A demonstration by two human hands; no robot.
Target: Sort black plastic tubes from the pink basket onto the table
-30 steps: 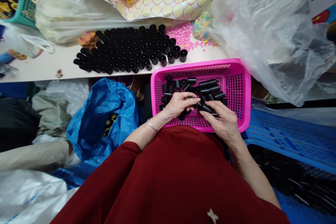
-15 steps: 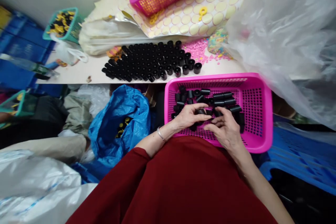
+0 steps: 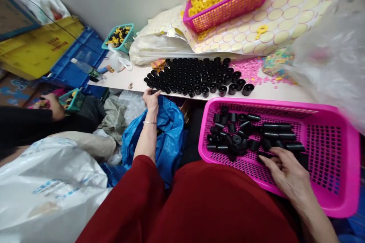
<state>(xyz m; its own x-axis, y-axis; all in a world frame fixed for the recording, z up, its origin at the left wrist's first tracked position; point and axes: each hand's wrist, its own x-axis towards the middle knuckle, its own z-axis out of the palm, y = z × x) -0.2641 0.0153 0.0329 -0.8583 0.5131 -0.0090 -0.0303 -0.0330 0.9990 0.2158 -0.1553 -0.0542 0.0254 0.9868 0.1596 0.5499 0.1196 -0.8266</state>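
Note:
My left hand (image 3: 151,100) reaches to the table's front edge, at the near left end of the rows of black cylinders (image 3: 188,76) standing close together. Its thumb and fingers close around a small black cylinder (image 3: 154,92), mostly hidden by the fingers. Over the pink basket (image 3: 346,159) on my lap, my right hand (image 3: 288,171) has its thumb and fingers bent together on a black cylinder (image 3: 265,155). Many loose black cylinders (image 3: 236,140) lie in that basket, mostly on their sides toward its left.
A pink basket of yellow rings (image 3: 225,19) stands at the back on patterned sheeting (image 3: 293,11). Small pink pieces (image 3: 248,70) lie right of the rows. A blue bag (image 3: 171,133) opens below my left arm. Another person's hand (image 3: 55,106) shows at far left.
My left hand has gone from the basket to the table edge by the cylinder rows. My right hand stays over the basket. The view has swung left.

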